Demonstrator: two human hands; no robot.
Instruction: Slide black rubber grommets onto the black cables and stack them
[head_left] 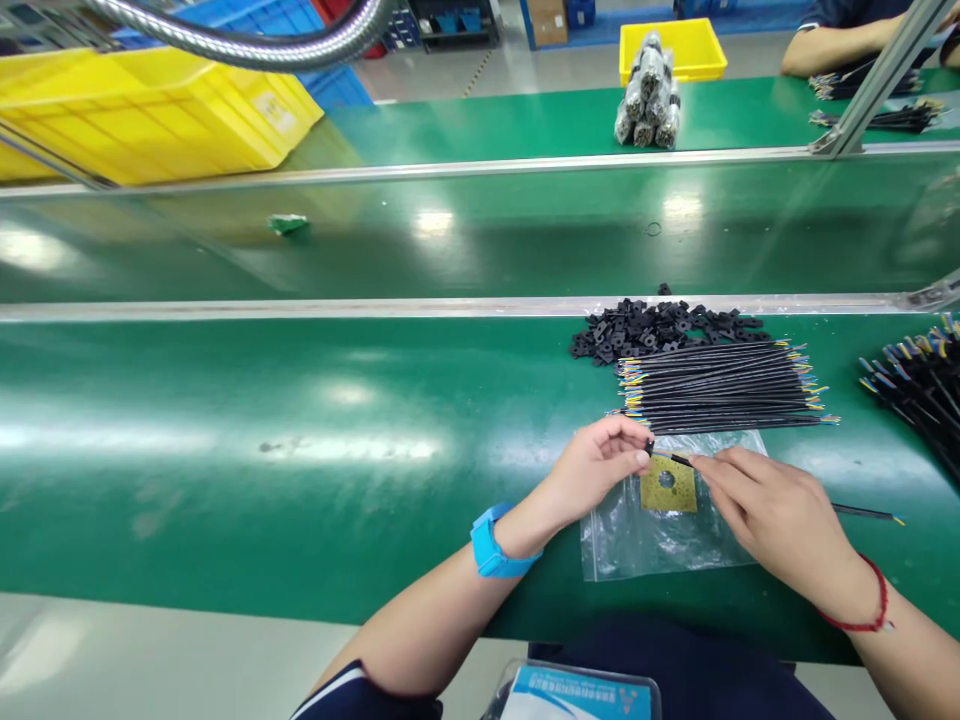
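My left hand, with a blue band at the wrist, pinches a small black plastic part. Closed round a black cable is my right hand; the cable's stripped end points at the small part, and its other end sticks out to the right. Both hands are over a clear plastic bag, on which lies a yellow square piece with a round hole. Just beyond them is a row of black cables with coloured wire ends. Behind that row sits a pile of small black parts.
A bundle of black cables lies at the right edge of the green table. A metal rail crosses behind. Farther back are yellow bins, wrapped rolls and another person's arm. A metal hose hangs overhead.
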